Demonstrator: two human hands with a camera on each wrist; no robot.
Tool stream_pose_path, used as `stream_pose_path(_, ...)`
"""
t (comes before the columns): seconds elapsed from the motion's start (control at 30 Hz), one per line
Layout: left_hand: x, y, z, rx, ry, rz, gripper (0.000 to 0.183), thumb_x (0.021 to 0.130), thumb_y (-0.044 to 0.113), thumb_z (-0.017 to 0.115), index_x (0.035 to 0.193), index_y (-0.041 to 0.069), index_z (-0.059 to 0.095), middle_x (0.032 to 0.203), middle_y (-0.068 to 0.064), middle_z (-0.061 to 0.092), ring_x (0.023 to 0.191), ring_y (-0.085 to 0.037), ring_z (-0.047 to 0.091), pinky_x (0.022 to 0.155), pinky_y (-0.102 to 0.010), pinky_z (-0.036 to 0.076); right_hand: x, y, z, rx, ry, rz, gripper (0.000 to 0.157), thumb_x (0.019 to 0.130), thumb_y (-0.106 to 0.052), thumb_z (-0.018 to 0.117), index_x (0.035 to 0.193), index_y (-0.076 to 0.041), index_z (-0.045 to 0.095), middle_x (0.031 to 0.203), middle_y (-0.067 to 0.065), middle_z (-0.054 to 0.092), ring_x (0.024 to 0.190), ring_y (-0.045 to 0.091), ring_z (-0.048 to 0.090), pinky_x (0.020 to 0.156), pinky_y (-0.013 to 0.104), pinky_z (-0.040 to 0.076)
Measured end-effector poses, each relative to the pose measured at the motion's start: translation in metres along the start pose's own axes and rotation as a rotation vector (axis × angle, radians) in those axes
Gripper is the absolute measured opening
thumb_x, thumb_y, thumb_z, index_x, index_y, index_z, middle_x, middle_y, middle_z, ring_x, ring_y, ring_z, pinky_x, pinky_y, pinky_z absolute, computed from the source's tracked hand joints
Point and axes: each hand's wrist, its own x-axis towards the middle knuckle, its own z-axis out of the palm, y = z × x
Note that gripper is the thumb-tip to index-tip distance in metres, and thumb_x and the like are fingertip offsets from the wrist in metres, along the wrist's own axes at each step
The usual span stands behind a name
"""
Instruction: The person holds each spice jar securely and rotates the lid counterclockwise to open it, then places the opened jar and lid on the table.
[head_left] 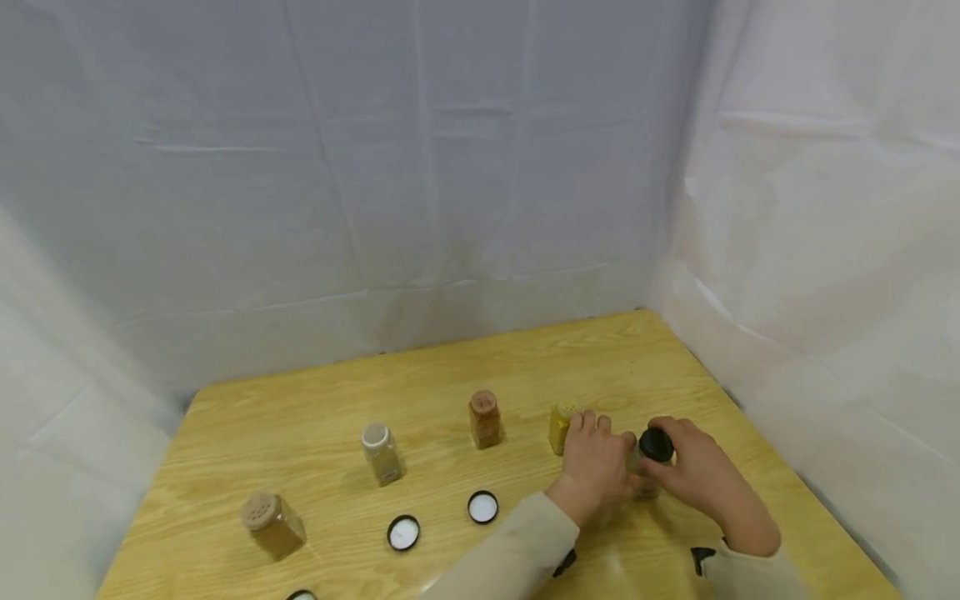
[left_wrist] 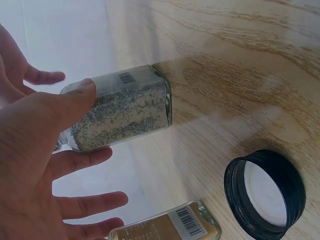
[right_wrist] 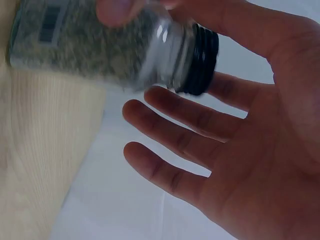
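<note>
A clear glass spice jar [left_wrist: 125, 112] of grey-green flecked seasoning stands at the right of the wooden table. My left hand [head_left: 596, 462] grips its body between thumb and forefinger, the other fingers spread. Over the jar's neck sits a black screw cap [head_left: 657, 445]. My right hand [head_left: 705, 475] holds this cap between thumb and forefinger, while its remaining fingers extend past it, as the right wrist view shows. Just beyond my left hand is a yellow spice jar [head_left: 560, 425], partly covered by the fingers.
Farther left stand an orange-red spice jar [head_left: 486, 425], a pale one [head_left: 384, 458] and a brown one [head_left: 273, 533], all showing shaker tops. Upturned black lids with white liners [head_left: 483, 507] lie in front of them. White sheeting [head_left: 450, 208] surrounds the table.
</note>
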Motion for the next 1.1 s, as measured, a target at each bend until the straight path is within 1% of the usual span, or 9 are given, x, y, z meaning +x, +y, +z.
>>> stream_pose_path(0.13, 0.000, 0.001, -0.001, 0.013, 0.006, 0.000, 0.058, 0.088, 0.088, 0.051, 0.132, 0.052, 0.065, 0.113, 0.011, 0.067, 0.109, -0.015, 0.053, 0.095, -0.032, 0.038, -0.001, 0.000, 0.001, -0.002, 0.018, -0.017, 0.055, 0.093, -0.025, 0.082, 0.136, 0.004, 0.062, 0.128, 0.031, 0.065, 0.109, 0.049, 0.067, 0.086, 0.059, 0.057)
stream_pose_path(0.23, 0.000, 0.001, -0.002, 0.024, 0.002, -0.008, 0.064, 0.086, 0.090, 0.049, 0.137, 0.053, 0.062, 0.119, 0.010, 0.067, 0.115, -0.015, 0.054, 0.099, -0.032, 0.039, -0.003, 0.004, -0.004, 0.000, 0.012, 0.017, 0.061, 0.093, -0.027, 0.082, 0.140, 0.004, 0.060, 0.132, 0.035, 0.062, 0.108, 0.050, 0.067, 0.084, 0.059, 0.057)
stream_pose_path(0.3, 0.001, 0.001, -0.002, 0.018, 0.002, -0.013, 0.065, 0.086, 0.091, 0.050, 0.137, 0.053, 0.063, 0.119, 0.009, 0.067, 0.116, -0.015, 0.055, 0.099, -0.032, 0.039, -0.005, 0.008, -0.008, 0.001, -0.001, 0.049, 0.064, 0.093, -0.029, 0.082, 0.140, 0.006, 0.059, 0.134, 0.036, 0.060, 0.106, 0.049, 0.067, 0.082, 0.058, 0.057)
stream_pose_path(0.43, 0.001, 0.002, -0.001, 0.016, -0.006, -0.019, 0.066, 0.085, 0.092, 0.048, 0.136, 0.053, 0.064, 0.119, 0.008, 0.068, 0.116, -0.016, 0.054, 0.099, -0.032, 0.040, -0.008, 0.013, -0.012, 0.011, -0.025, 0.076, 0.059, 0.092, -0.028, 0.083, 0.134, 0.007, 0.061, 0.133, 0.035, 0.061, 0.105, 0.047, 0.068, 0.080, 0.056, 0.058)
stream_pose_path(0.6, 0.001, 0.003, 0.001, 0.020, -0.011, -0.013, 0.067, 0.085, 0.092, 0.048, 0.137, 0.054, 0.062, 0.118, 0.010, 0.067, 0.114, -0.014, 0.054, 0.098, -0.032, 0.039, -0.005, 0.013, -0.008, 0.034, -0.032, 0.039, 0.059, 0.091, -0.026, 0.083, 0.134, 0.008, 0.062, 0.128, 0.033, 0.064, 0.104, 0.047, 0.068, 0.081, 0.056, 0.058)
stream_pose_path(0.77, 0.002, 0.002, 0.003, 0.041, -0.006, -0.004, 0.067, 0.085, 0.094, 0.045, 0.137, 0.055, 0.062, 0.117, 0.011, 0.066, 0.112, -0.013, 0.053, 0.095, -0.031, 0.037, 0.000, 0.006, 0.002, 0.033, 0.020, -0.032, 0.052, 0.092, -0.022, 0.083, 0.133, 0.006, 0.065, 0.122, 0.029, 0.067, 0.099, 0.038, 0.070, 0.078, 0.049, 0.059)
stream_pose_path(0.87, 0.002, 0.002, 0.002, 0.048, -0.009, -0.004, 0.067, 0.085, 0.093, 0.045, 0.138, 0.055, 0.061, 0.119, 0.011, 0.067, 0.113, -0.014, 0.054, 0.095, -0.032, 0.038, 0.000, 0.003, 0.004, 0.032, 0.042, -0.054, 0.049, 0.094, -0.021, 0.081, 0.133, 0.005, 0.065, 0.122, 0.030, 0.067, 0.099, 0.038, 0.071, 0.077, 0.048, 0.059)
stream_pose_path(0.97, 0.002, 0.001, 0.001, 0.048, -0.011, -0.003, 0.067, 0.086, 0.091, 0.047, 0.140, 0.055, 0.059, 0.122, 0.010, 0.067, 0.115, -0.014, 0.055, 0.098, -0.032, 0.039, -0.001, 0.003, 0.001, 0.033, 0.040, -0.041, 0.053, 0.095, -0.022, 0.080, 0.136, 0.006, 0.063, 0.126, 0.033, 0.065, 0.100, 0.042, 0.070, 0.079, 0.052, 0.059)
stream_pose_path(1.1, 0.002, 0.002, 0.001, 0.032, -0.020, -0.007, 0.068, 0.086, 0.092, 0.047, 0.141, 0.054, 0.060, 0.122, 0.010, 0.067, 0.116, -0.014, 0.054, 0.100, -0.033, 0.040, -0.004, 0.007, -0.005, 0.032, 0.011, 0.021, 0.061, 0.094, -0.027, 0.081, 0.137, 0.010, 0.059, 0.133, 0.035, 0.062, 0.103, 0.048, 0.069, 0.081, 0.055, 0.059)
